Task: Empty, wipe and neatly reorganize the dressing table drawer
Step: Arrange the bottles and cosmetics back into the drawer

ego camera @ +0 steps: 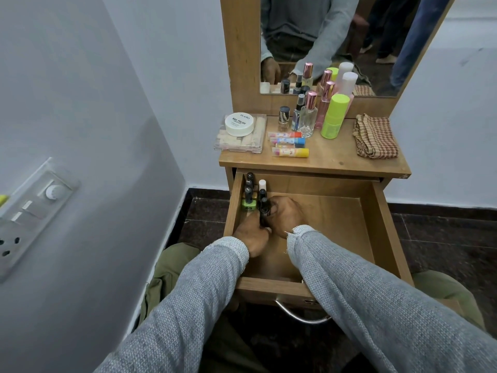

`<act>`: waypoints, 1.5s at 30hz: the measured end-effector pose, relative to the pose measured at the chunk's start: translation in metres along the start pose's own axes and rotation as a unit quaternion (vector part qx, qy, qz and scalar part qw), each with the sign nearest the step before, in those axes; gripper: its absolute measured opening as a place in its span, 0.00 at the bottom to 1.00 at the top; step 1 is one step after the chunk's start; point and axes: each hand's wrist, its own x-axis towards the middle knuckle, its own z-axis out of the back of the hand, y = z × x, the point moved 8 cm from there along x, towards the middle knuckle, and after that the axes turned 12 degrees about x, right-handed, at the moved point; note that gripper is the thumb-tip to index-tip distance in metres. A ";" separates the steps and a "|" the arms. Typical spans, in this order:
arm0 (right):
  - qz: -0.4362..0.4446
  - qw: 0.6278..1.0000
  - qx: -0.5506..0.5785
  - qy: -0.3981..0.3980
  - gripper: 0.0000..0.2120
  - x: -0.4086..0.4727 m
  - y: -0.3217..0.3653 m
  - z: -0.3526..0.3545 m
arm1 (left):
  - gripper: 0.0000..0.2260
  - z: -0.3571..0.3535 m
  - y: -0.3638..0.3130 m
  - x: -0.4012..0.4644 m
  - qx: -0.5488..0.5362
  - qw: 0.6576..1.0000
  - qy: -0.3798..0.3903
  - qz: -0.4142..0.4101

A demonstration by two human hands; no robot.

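Wooden drawer (376, 227), pulled out under the tabletop (336, 160), most of its floor bare. Nail polish bottles (248, 195) stand upright in two short rows against the drawer's left wall, near the back left corner; caps point up, rows run front to back. Frontmost in the left row is a green bottle (248, 207); a white-capped one (262, 183) stands at the back of the right row.

Both hands meet just in front of the rows. Left hand (252, 235), fingers curled, and right hand (289, 215), fingers curled, close together around a dark bottle (265, 207) at the front of the right row; which fingers bear on it cannot be told. The bottle stands upright, cap up.

On the tabletop: clear box (239, 138) with white jar (239, 124) at the left edge, three tubes (289, 144) lying crosswise mid-table, perfume bottles (308, 117) at the back, checked cloth (375, 137) at the right edge.
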 end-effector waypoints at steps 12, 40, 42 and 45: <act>0.011 1.000 0.010 0.017 0.06 0.005 0.001 -0.002 | 0.20 0.000 0.001 0.000 -0.002 1.000 0.000 0.001; -0.030 0.999 0.017 -0.013 0.06 0.016 -0.011 -0.005 | 0.20 -0.004 0.000 0.003 0.007 1.000 0.020 -0.005; -0.032 0.999 0.015 -0.015 0.06 0.016 -0.012 -0.005 | 0.20 -0.004 0.000 0.002 0.008 1.000 0.021 -0.003; -0.032 0.999 0.015 -0.014 0.04 0.017 -0.012 -0.005 | 0.20 -0.004 -0.001 0.001 0.008 1.000 0.023 -0.002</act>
